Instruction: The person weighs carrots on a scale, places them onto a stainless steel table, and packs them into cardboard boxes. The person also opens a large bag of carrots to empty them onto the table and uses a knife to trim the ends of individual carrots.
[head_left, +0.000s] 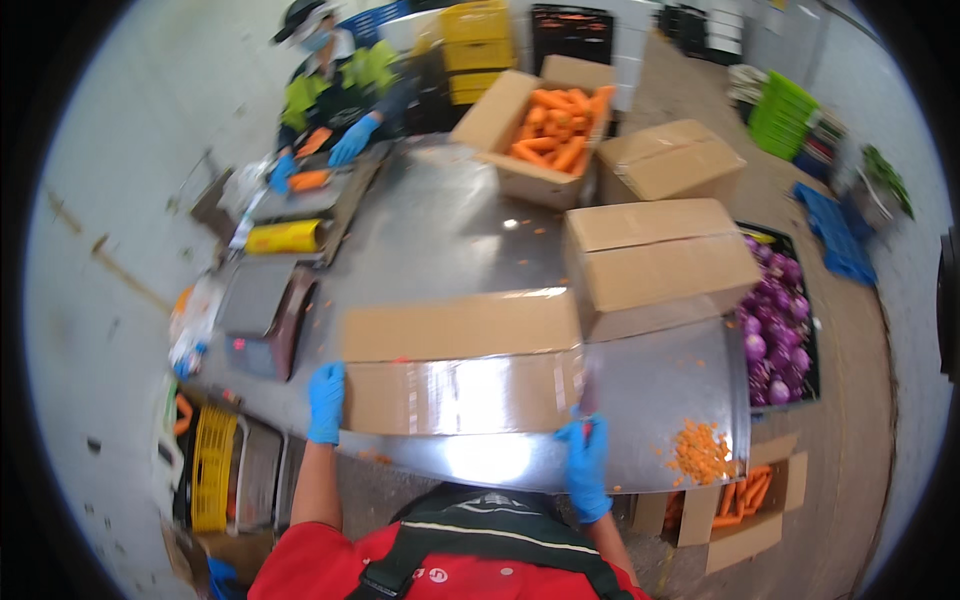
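Note:
A closed cardboard box (459, 330) with shiny tape along its middle seam lies before me on a metal table (442, 225). My left hand (326, 403), in a blue glove, grips the box's left end. At the near right corner, my right hand (586, 465), also gloved, is closed around the red handle of what looks like a knife (589, 397). Its blurred blade points away from me along the box's right end. Just beyond that corner stands a second closed cardboard box (664, 251).
An open box of carrots (555, 131) and another closed carton (671, 157) stand farther back. Carrot scraps (703, 454) lie near the right edge. A scale (259, 315) sits left; a co-worker (337, 90) handles carrots beyond. Red onions (776, 322) fill a crate at right.

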